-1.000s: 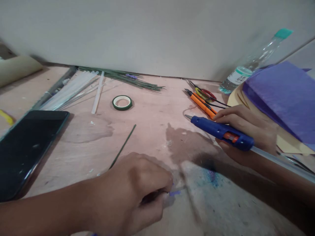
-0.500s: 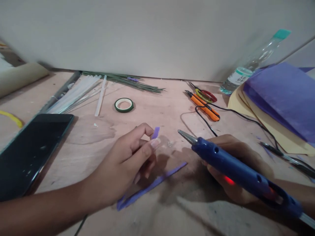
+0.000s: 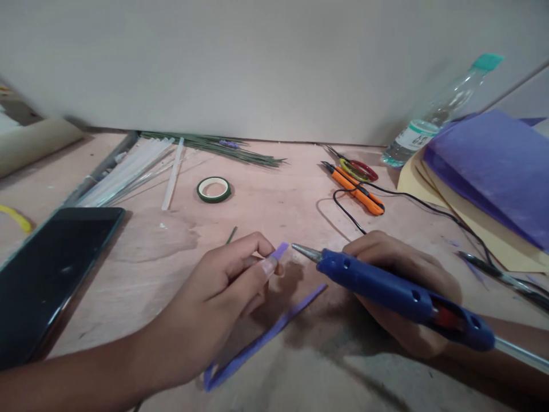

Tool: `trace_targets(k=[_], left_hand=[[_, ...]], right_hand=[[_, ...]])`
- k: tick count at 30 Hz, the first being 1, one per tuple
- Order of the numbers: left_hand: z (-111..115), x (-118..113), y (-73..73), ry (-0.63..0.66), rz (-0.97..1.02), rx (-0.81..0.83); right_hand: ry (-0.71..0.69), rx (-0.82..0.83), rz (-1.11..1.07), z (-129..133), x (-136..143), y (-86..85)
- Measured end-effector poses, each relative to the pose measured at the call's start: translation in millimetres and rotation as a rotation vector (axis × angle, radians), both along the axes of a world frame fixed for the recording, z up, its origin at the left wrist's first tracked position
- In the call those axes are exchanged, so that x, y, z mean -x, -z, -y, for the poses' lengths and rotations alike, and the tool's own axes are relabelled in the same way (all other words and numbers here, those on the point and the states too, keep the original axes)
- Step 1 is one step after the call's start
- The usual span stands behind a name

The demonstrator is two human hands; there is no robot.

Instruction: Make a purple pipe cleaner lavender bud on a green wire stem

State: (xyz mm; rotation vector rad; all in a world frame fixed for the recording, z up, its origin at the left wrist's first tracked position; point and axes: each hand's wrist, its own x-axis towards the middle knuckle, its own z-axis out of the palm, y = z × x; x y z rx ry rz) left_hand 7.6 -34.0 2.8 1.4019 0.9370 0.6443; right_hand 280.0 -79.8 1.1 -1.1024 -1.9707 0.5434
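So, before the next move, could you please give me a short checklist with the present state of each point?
1. Purple strip pinched in left hand: ok.
2. Glue gun held in right hand: ok.
3. Nozzle apart from left fingertips: ok, a gap shows.
4. Glue stick in the gun's rear: ok.
5. Black cord off the orange cutter: not ok, it crosses it.
6. Nozzle hot: cannot tell.

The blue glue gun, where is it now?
In the head view, the glue gun is right of centre in the right hand, its nozzle near the purple strip pinched in the left hand.
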Motion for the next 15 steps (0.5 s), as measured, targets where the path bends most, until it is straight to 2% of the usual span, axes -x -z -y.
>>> trace_targets(k=[6,11,15], left_hand=[[0.5,-1.2,-1.4,0.061,0.015,0.027],[0.4,-2.2,-1.5,0.06,0.019,0.01],[0.1,-3.3,-4.0,0.06,0.031,-0.001]], right_hand=[[-0.024,0.019,0.002,-0.7,-0.5,0.8],[0.005,0.058,-0.024,-0.6,0.7,-4.0],[-0.023,0.089,0.028,-1.1,-0.4,-7.8]])
